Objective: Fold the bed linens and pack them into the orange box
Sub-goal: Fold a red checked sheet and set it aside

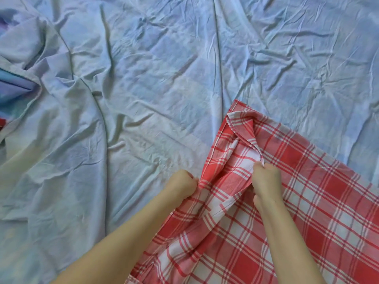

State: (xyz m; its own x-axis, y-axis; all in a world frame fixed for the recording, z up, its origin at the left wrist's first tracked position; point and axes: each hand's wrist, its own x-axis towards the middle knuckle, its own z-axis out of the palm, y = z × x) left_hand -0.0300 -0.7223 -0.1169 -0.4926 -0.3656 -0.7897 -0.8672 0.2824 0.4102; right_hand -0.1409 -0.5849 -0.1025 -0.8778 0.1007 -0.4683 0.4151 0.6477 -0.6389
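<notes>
A red and white plaid linen [297, 201] lies spread over the lower right, its far corner turned over and bunched. My left hand [182, 184] grips the plaid cloth at its left edge with curled fingers. A little to the right, my right hand [266, 179] pinches a raised fold of the same cloth near the open flap. A crumpled pale blue sheet [143, 89] covers the whole surface underneath. The orange box is not in view.
At the far left the blue sheet is heaped up over a purple-blue patterned piece of fabric [14, 83]. A small scrap of red [1, 124] shows at the left edge. Wrinkled blue sheet fills the top and middle.
</notes>
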